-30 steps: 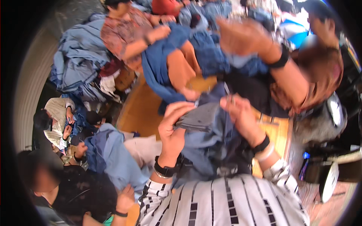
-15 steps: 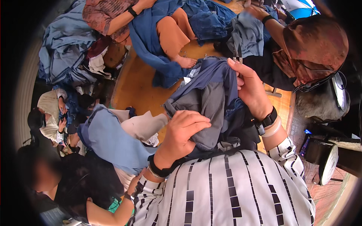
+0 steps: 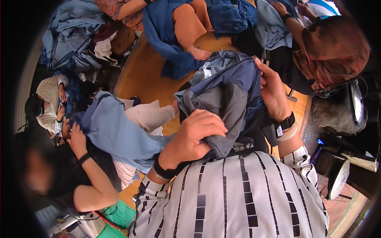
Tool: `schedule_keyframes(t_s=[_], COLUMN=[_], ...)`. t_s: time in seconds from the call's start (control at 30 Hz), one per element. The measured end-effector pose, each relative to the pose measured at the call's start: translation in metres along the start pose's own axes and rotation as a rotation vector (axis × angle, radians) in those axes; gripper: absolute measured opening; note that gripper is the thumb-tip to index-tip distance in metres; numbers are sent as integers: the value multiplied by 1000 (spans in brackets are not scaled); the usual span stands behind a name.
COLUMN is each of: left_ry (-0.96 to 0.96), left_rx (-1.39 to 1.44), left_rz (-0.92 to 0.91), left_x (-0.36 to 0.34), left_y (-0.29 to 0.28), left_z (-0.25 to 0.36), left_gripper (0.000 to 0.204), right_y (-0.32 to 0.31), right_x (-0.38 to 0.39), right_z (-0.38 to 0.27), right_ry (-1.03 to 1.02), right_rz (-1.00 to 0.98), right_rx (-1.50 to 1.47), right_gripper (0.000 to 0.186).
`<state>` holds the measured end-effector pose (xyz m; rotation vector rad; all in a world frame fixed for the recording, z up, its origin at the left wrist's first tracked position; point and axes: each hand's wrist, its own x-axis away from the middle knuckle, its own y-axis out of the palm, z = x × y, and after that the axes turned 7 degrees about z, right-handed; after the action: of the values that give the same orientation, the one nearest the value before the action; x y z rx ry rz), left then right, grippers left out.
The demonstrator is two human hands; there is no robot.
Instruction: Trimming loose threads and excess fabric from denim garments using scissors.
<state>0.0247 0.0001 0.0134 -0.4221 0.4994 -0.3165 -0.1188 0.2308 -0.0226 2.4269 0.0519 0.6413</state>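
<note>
A dark grey-blue garment (image 3: 222, 93), bunched and partly turned inside out, lies across my lap. White tags show on its inside near the far edge. My right hand (image 3: 274, 93) pinches its upper right edge between thumb and fingers, lifting it. A small metal tool like thread snips (image 3: 266, 56) shows just beyond those fingertips; whether that hand also holds it is unclear. My left hand (image 3: 196, 137) is closed, fingers curled over the lower left part of the grey cloth. Its fingertips are partly hidden.
Light blue cloth (image 3: 119, 123) lies at left by a person in black (image 3: 91, 174). Ahead, another person's bare foot (image 3: 199, 52) rests on the wooden platform (image 3: 147, 73) beside blue denim. A person in a brown head covering (image 3: 333, 47) sits at right. Denim is piled (image 3: 71, 31) far left.
My right hand has moved right with the garment's edge, stretching the cloth. My left hand has shifted slightly right. The person at left has raised an arm onto the light blue cloth.
</note>
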Motion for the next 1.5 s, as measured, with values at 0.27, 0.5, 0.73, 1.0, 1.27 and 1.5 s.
schedule_keyframes(t_s=[0.27,0.5,0.73,1.0,1.27,1.5], left_ry=[13,39,-36,46,99,-16], left_rx=[33,-30,-512,-325,-252,-256], left_rz=[10,69,55,241,293,299], left_x=[3,-1,-11,-16,-57,-77], left_y=[9,-6,-31,-25,-21,-4], left_z=[-2,-1,3,-12,-6,-8], left_gripper=[31,41,74,40,21,16], right_y=[-7,-9,-15,-15,22,24], right_x=[7,-1,5,23,96,110], right_z=[7,9,11,21,-20,-21], right_ry=[-71,-240,-446,-837,-518,-864], right_rz=[87,209,179,286,-82,-287], right_rx=[127,291,365,590,616,1081], right_gripper=[14,16,13,16,18,54])
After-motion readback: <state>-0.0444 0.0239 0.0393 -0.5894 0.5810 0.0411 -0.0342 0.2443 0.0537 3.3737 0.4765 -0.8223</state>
